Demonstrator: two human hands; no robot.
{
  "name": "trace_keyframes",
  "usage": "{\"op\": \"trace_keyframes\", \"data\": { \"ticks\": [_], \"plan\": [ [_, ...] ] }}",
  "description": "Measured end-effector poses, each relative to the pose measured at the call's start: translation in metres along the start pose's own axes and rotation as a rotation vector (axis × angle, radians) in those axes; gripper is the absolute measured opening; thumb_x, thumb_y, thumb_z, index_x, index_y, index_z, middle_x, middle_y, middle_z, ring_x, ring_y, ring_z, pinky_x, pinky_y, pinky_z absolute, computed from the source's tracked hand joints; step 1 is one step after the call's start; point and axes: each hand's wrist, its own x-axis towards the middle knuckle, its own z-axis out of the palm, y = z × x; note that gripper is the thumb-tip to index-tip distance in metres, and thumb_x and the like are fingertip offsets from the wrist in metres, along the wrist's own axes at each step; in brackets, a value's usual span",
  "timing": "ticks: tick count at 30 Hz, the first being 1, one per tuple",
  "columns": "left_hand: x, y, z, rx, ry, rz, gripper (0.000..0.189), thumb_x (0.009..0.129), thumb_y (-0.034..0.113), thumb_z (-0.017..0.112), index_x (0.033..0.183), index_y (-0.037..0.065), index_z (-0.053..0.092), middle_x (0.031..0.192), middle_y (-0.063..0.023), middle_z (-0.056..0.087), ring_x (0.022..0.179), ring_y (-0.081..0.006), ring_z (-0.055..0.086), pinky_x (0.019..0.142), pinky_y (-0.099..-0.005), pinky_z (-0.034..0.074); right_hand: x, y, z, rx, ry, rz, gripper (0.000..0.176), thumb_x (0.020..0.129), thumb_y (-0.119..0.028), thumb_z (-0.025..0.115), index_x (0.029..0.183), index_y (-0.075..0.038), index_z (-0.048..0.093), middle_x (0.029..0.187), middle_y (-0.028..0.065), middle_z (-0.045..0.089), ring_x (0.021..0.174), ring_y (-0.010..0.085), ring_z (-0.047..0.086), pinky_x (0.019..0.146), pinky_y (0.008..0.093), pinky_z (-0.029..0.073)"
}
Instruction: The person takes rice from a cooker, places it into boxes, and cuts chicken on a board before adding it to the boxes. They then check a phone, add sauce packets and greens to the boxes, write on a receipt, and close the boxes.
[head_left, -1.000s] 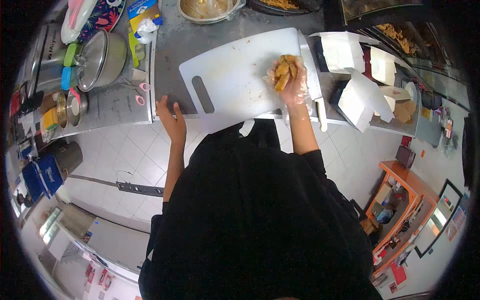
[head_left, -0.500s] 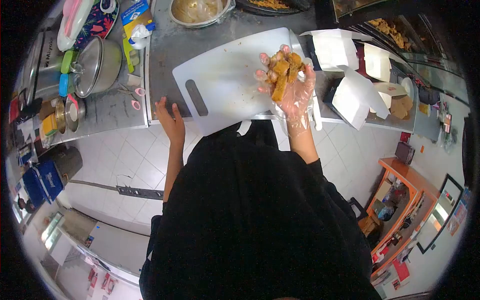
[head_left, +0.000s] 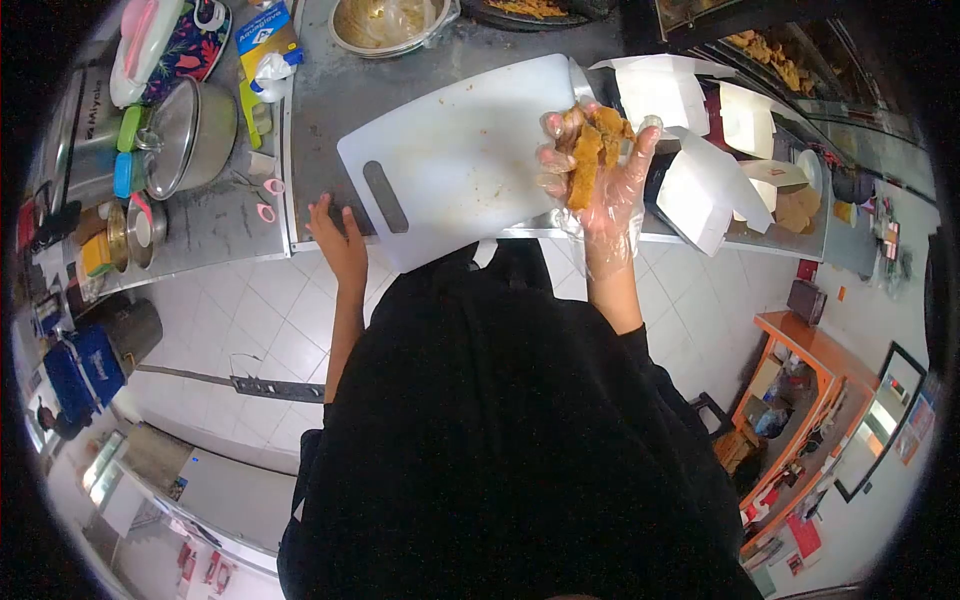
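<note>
My right hand [head_left: 603, 190], in a clear plastic glove, is palm up with fried golden-brown food pieces [head_left: 592, 155] resting in it, fingers curled around their left side. It is over the right end of a white cutting board [head_left: 455, 150], which has a slot handle and a few crumbs. Bare, with its fingers apart, my left hand [head_left: 340, 236] rests at the counter's front edge, left of the board, holding nothing. Open white boxes [head_left: 703, 190] stand just right of my right hand.
A metal bowl [head_left: 388, 22] is behind the board. On the left are a lidded pot [head_left: 205, 135], pink-handled scissors [head_left: 268, 212] and a blue-yellow box [head_left: 264, 38]. More white boxes [head_left: 748, 122] and a glass case with fried food [head_left: 770, 62] are at right.
My right hand has moved right with the food, closer to the white boxes, and the food has tilted more upright. My left hand stays nearly in place.
</note>
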Motion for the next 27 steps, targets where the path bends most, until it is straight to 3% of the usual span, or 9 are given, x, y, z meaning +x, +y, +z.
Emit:
{"op": "trace_keyframes", "data": {
  "ticks": [7, 10, 11, 14, 17, 20, 21, 25, 27],
  "plan": [
    [0.0, -0.003, 0.002, 0.01, 0.006, 0.005, 0.041, 0.094, 0.021, 0.049, 0.129, 0.0, 0.043, 0.132, -0.0186, 0.045, 0.133, -0.0406, 0.029, 0.11, -0.0538, 0.009, 0.006, 0.011, 0.021, -0.205, 0.122, -0.018, 0.069, 0.078, -0.068, 0.054, 0.115, -0.01, 0.047, 0.105, 0.0157, 0.05, 0.08, 0.0285, 0.057, 0.053, 0.0304, 0.051],
    [0.001, -0.003, 0.001, -0.014, -0.008, -0.009, 0.042, 0.094, 0.022, 0.049, 0.129, 0.0, 0.043, 0.132, -0.0191, 0.045, 0.132, -0.041, 0.029, 0.111, -0.0539, 0.009, 0.01, 0.015, 0.0, -0.423, 0.365, -0.117, 0.067, 0.086, -0.063, 0.046, 0.121, -0.006, 0.048, 0.101, 0.0168, 0.059, 0.076, 0.0255, 0.065, 0.054, 0.0311, 0.057],
    [0.0, -0.002, 0.0, -0.014, -0.005, -0.007, 0.042, 0.094, 0.022, 0.049, 0.129, 0.0, 0.043, 0.132, -0.0192, 0.045, 0.132, -0.0411, 0.029, 0.111, -0.0538, 0.009, 0.014, 0.024, 0.001, -0.612, 0.538, -0.171, 0.058, 0.09, -0.055, 0.047, 0.122, -0.007, 0.049, 0.098, 0.0139, 0.062, 0.078, 0.0211, 0.063, 0.057, 0.0267, 0.052],
    [0.001, -0.003, -0.001, -0.008, 0.004, 0.0, 0.042, 0.094, 0.022, 0.049, 0.129, 0.0, 0.042, 0.132, -0.0194, 0.045, 0.132, -0.0413, 0.029, 0.111, -0.0537, 0.009, 0.017, 0.033, -0.033, -1.315, 0.7, 0.029, 0.049, 0.092, -0.047, 0.049, 0.119, -0.005, 0.053, 0.098, 0.0127, 0.063, 0.084, 0.0181, 0.062, 0.062, 0.0264, 0.05],
    [0.0, -0.005, -0.004, 0.005, -0.002, 0.007, 0.042, 0.094, 0.022, 0.049, 0.129, 0.0, 0.042, 0.132, -0.0194, 0.045, 0.132, -0.0412, 0.029, 0.111, -0.0536, 0.01, 0.026, 0.058, -0.101, -1.9, 0.65, -0.201, 0.042, 0.09, -0.041, 0.054, 0.11, -0.005, 0.059, 0.096, 0.01, 0.063, 0.081, 0.0133, 0.059, 0.07, 0.023, 0.048],
    [0.002, -0.006, -0.007, 0.006, 0.0, 0.005, 0.042, 0.094, 0.022, 0.049, 0.128, 0.0, 0.042, 0.132, -0.0194, 0.045, 0.132, -0.0412, 0.029, 0.11, -0.0537, 0.011, 0.021, 0.056, -0.111, -1.539, 0.573, -0.218, 0.036, 0.091, -0.036, 0.055, 0.107, -0.005, 0.061, 0.094, 0.0066, 0.063, 0.085, 0.0116, 0.057, 0.074, 0.0229, 0.047],
    [0.002, -0.007, -0.008, 0.012, 0.002, -0.002, 0.042, 0.094, 0.022, 0.049, 0.128, 0.0, 0.043, 0.132, -0.0195, 0.045, 0.132, -0.0413, 0.029, 0.11, -0.0537, 0.011, 0.021, 0.044, -0.108, -1.081, 0.712, 0.085, 0.035, 0.092, -0.03, 0.052, 0.116, -0.005, 0.058, 0.104, 0.0054, 0.06, 0.091, 0.0126, 0.056, 0.073, 0.0253, 0.048],
    [0.001, -0.008, -0.009, -0.013, 0.013, -0.011, 0.041, 0.094, 0.022, 0.049, 0.128, 0.0, 0.043, 0.131, -0.0197, 0.045, 0.132, -0.0417, 0.029, 0.11, -0.0538, 0.012, 0.008, 0.024, -0.106, -1.048, 0.747, 0.123, 0.042, 0.094, -0.02, 0.047, 0.134, -0.01, 0.043, 0.123, 0.0055, 0.052, 0.098, 0.0168, 0.055, 0.076, 0.0293, 0.052],
    [0.002, -0.009, -0.008, -0.006, 0.011, -0.008, 0.041, 0.094, 0.022, 0.049, 0.128, 0.0, 0.043, 0.131, -0.0198, 0.046, 0.132, -0.0417, 0.028, 0.11, -0.0537, 0.011, 0.005, 0.016, -0.102, -1.229, 0.71, 0.12, 0.045, 0.091, -0.016, 0.053, 0.135, -0.01, 0.042, 0.124, 0.0077, 0.051, 0.1, 0.0179, 0.055, 0.078, 0.0297, 0.052]
  ]
}}
